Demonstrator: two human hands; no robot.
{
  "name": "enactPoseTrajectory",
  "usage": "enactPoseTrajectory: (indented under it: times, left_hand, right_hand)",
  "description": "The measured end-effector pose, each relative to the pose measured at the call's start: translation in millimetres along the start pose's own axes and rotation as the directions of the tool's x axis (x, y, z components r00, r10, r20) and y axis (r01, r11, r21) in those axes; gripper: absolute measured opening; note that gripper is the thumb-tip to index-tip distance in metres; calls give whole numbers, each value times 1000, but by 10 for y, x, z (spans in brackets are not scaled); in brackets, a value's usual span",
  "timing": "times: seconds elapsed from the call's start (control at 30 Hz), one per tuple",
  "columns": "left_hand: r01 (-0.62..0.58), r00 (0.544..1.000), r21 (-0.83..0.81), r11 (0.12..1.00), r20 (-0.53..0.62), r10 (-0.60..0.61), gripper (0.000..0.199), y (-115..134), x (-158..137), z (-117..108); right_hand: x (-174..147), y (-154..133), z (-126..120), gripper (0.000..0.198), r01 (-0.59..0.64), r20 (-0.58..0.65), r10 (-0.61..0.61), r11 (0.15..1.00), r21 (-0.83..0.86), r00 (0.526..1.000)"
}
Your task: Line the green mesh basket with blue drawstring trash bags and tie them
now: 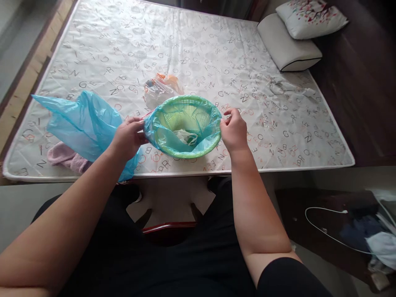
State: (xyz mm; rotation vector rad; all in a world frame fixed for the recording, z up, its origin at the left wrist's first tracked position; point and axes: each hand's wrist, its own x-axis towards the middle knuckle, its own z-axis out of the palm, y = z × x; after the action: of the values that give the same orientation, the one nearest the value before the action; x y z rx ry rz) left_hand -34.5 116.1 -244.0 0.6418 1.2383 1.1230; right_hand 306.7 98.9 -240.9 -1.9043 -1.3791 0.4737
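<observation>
A light green mesh wastebasket point(185, 156) sits near the mattress's front edge, its open top facing me. Its blue garbage bag point(172, 142) is folded over the rim, and a crumpled white scrap point(185, 136) lies inside. On the left, my left hand point(128, 138) is closed on the bag at the rim, with a thin red string by its fingertips. At the opposite side, my right hand point(234, 130) pinches the bag's edge against the rim. Another stretch of blue plastic point(83, 123) spreads out left of my left hand; whether it joins the liner is hidden.
Behind the basket lies a crumpled clear plastic bag point(159, 90) with orange marks. A pink fuzzy cloth point(68, 157) is partly under the blue plastic. The letter-printed mattress point(198, 53) holds a white cable point(287, 87) and pillows point(289, 41) at right. A dark low surface point(297, 206) stands lower right.
</observation>
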Motion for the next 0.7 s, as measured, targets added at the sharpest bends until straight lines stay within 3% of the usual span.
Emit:
enactPoseTrajectory:
  times: [0.23,0.33,0.47,0.57,0.7]
  left_hand:
    - [124,983,-25,992,140,-120,21,25,-73,44]
    - [144,978,-10,990,156,-141,20,-17,-81,63]
    - [114,982,-44,992,159,-106,22,-50,-90,106]
    - [84,991,-68,994,106,-76,22,-72,-89,140]
    - [89,988,-155,984,139,-67,22,-135,-104,194]
  right_hand:
    - [-43,-199,-95,27,-174,223,115,948,268,968]
    - [-85,-299,-148,20,-130,235,81,971,202,969]
    - [-170,-407,-224,17,29,268,-50,996,81,962]
    - [-233,-484,-293,14,54,383,-84,995,88,920]
    - [-286,-592,-381,28,-87,582,-77,965,248,809]
